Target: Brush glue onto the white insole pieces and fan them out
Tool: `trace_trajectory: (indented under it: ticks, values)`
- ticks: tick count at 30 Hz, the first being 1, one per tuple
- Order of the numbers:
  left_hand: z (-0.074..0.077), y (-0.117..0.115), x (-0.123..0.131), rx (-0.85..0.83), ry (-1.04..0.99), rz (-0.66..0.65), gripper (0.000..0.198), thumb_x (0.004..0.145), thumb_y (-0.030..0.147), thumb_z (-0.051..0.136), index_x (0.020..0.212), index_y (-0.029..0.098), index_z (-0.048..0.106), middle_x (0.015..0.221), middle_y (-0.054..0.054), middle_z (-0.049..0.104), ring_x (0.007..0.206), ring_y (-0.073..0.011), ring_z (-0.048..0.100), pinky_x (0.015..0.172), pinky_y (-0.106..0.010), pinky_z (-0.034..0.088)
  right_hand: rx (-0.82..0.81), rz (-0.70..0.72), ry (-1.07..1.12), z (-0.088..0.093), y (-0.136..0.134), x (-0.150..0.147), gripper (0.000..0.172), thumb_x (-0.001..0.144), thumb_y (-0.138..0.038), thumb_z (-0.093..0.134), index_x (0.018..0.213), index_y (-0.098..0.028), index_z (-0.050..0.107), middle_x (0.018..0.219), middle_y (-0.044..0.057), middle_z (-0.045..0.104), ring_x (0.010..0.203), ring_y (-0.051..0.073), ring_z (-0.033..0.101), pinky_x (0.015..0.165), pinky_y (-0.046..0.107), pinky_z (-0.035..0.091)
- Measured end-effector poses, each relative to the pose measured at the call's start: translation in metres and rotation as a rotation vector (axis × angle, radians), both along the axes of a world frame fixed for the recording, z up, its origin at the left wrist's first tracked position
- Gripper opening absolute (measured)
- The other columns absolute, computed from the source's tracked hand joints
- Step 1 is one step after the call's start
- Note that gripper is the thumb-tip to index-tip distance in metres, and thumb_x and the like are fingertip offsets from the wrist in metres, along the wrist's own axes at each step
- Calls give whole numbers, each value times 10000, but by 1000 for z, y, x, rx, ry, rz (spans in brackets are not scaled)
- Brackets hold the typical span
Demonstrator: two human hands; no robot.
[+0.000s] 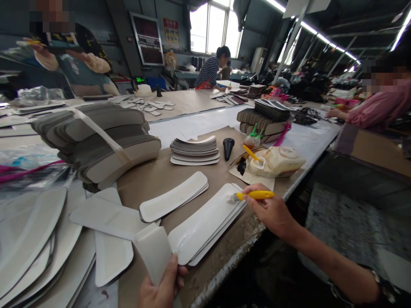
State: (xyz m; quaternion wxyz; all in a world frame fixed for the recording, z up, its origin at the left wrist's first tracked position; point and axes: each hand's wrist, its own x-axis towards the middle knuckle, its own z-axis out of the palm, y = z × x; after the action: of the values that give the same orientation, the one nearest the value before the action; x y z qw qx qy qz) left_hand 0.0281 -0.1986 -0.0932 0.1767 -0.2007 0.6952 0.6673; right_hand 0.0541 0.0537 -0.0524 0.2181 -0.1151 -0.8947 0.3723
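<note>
My right hand [272, 211] grips a glue brush [257, 195] by its yellow handle. The white bristles touch the far end of the top curved panel [205, 222] in a small fanned stack; wet gloss shows on its near end. In my left hand [165, 280], the thumb and fingers pinch a curved pale strip [154, 250] at the stack's near end. Just behind lies a second small stack of curved pieces [175, 194]. An open plastic container of white glue [276, 161], with another yellow brush [252, 153] in its opening, stands beyond my right hand.
Loose pale panels [35, 239] overlap at the left, below a tall strapped bundle [102, 137]. A neat stack [194, 150], a black cone [228, 148] and green-tipped bottles [253, 137] stand farther back. The table edge [231, 261] runs along my right. Several people work around the tables.
</note>
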Motion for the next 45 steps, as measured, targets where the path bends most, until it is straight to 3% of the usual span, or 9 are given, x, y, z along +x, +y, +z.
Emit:
trace_trajectory:
  ticks: [8, 16, 18, 22, 27, 30, 33, 37, 45]
  values:
    - [1, 1, 4, 40, 28, 31, 354, 520, 455, 715, 519, 119, 602, 476, -51, 599, 442, -110, 463, 436, -212, 356, 172, 37, 152, 22, 7, 6, 102, 801, -264, 507, 868, -206, 558, 856, 56, 594, 887, 196, 557, 844, 336, 426]
    - [0, 1, 4, 100, 45, 17, 364, 536, 464, 700, 531, 120, 580, 476, -36, 592, 423, -91, 439, 420, -203, 322, -539, 228, -10, 6, -63, 2, 157, 797, -334, 522, 844, -186, 541, 822, 29, 551, 728, 142, 581, 679, 268, 503]
    - [-4, 1, 4, 107, 44, 16, 358, 538, 459, 702, 547, 124, 577, 479, -33, 594, 425, -90, 438, 421, -201, 319, -577, 270, -46, -3, -68, -1, 158, 800, -332, 516, 839, -181, 535, 811, 25, 543, 714, 136, 576, 677, 269, 503]
    - [-9, 1, 4, 106, 52, 13, 368, 540, 471, 696, 559, 122, 582, 489, -42, 600, 429, -97, 443, 428, -212, 320, -316, 176, -33, -8, -48, 1, 129, 799, -306, 513, 822, -183, 544, 803, 37, 558, 732, 151, 556, 657, 272, 485]
    - [-3, 4, 4, 107, 46, 34, 381, 514, 480, 701, 565, 122, 579, 498, -53, 601, 433, -121, 452, 434, -244, 329, 61, 23, 65, 12, -22, 10, 117, 814, -300, 481, 843, -204, 542, 842, 57, 570, 814, 193, 543, 725, 321, 459]
    - [2, -1, 3, 19, 22, 37, 397, 515, 497, 698, 524, 125, 560, 454, -35, 562, 420, -114, 433, 430, -241, 310, 108, 3, 132, 23, -24, 16, 106, 824, -286, 466, 855, -208, 530, 859, 57, 557, 847, 197, 534, 779, 327, 428]
    - [5, -11, 7, -54, 1, 55, 430, 550, 544, 658, 563, 124, 566, 408, -8, 512, 394, -101, 404, 412, -225, 287, 10, 64, 108, 30, -34, 20, 121, 853, -285, 416, 838, -214, 512, 862, 52, 546, 851, 187, 527, 778, 308, 416]
    - [16, -18, 21, 116, 99, 112, 379, 628, 505, 614, 731, 144, 555, 449, 8, 542, 359, -84, 387, 360, -194, 257, -167, 258, 0, 33, -55, 23, 196, 881, -309, 351, 765, -210, 475, 729, 20, 501, 685, 143, 490, 640, 266, 419]
    - [26, -3, 34, 119, 91, 232, 325, 643, 459, 637, 635, 141, 572, 481, -4, 567, 405, -96, 457, 392, -199, 350, -497, 372, -99, 17, -91, 5, 263, 858, -393, 408, 722, -183, 488, 602, -27, 425, 528, 87, 387, 471, 215, 349]
